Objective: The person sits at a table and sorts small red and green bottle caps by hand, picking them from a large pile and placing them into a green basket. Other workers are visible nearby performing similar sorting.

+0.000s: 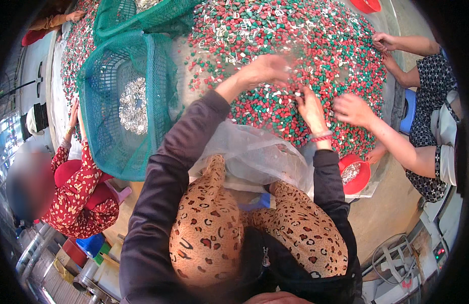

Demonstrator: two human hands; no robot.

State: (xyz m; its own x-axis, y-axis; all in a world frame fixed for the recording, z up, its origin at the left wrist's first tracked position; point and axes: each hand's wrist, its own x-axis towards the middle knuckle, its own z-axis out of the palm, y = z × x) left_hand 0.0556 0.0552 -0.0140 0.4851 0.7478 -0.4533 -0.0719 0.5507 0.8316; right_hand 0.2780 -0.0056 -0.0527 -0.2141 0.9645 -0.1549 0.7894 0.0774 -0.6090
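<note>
A wide heap of small red, green and white pebble-like pieces (275,114) covers the table in front of me, with pale metallic loop-shaped pieces (247,23) scattered through it. Over the heap's middle is my left hand (266,70), its fingertips smeared by motion, so what they hold cannot be made out. To its right, my right hand (311,107), with a red-and-white band at the wrist, reaches into the pieces. Its thumb and fingers are pinched together; whatever is between them is too small to name.
At left stands a teal plastic basket (95,129) lined with green netting, holding a pile of shiny loops (133,106). A red bowl (364,177) with similar loops sits at right. Co-workers' hands (353,110) work at both sides. Clear plastic sheeting (249,152) hangs over my lap.
</note>
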